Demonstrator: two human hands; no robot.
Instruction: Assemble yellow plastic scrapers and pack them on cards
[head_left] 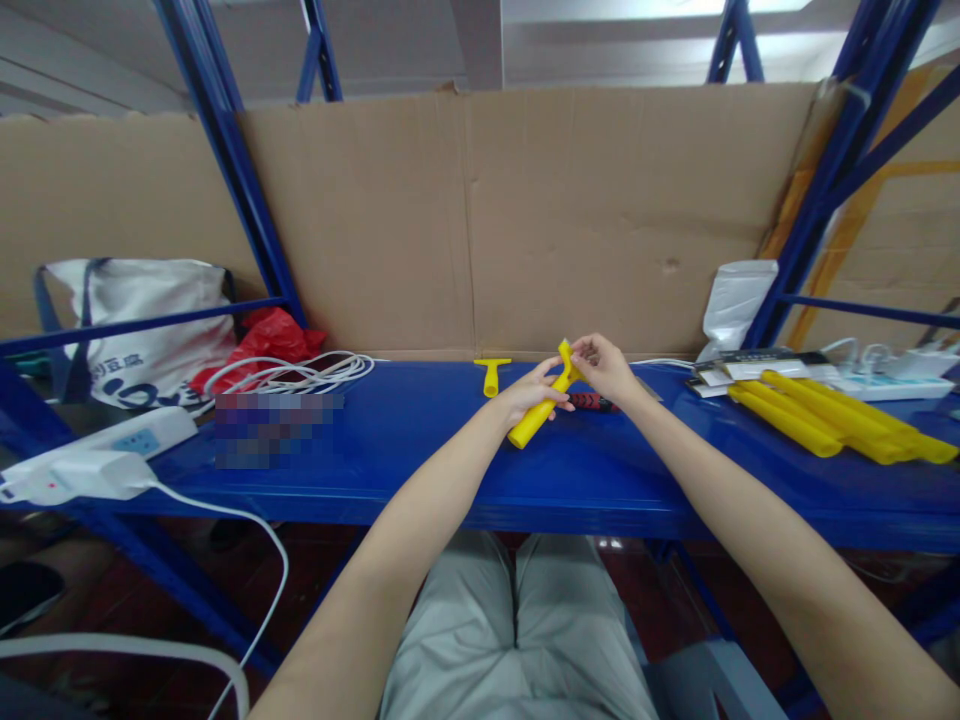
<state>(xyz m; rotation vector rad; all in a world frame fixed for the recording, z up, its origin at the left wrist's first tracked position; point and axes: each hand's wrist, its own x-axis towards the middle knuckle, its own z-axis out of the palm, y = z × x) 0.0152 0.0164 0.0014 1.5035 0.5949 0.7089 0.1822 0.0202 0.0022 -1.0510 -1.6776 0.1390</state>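
My left hand (pixel 534 391) is closed around a yellow tube-shaped handle (pixel 529 427), which tilts with its open end toward me. At its upper end is a yellow head piece (pixel 565 356), where the fingers of my right hand (pixel 600 366) are pinched. Whether head and handle are one piece I cannot tell. Behind my left hand, a small yellow T-shaped piece (pixel 491 378) stands near the cardboard. A red and black tool (pixel 592 402) lies on the table just beyond my hands, partly hidden by them.
Several yellow tubes (pixel 832 420) lie at the right of the blue table (pixel 420 440), beside flat packages and a power strip (pixel 892 385). To the left are coiled white cable (pixel 322 375), a red bag (pixel 262 345), a white power strip (pixel 142 440) and a cloth bag (pixel 150 320). Cardboard (pixel 375 230) walls the back.
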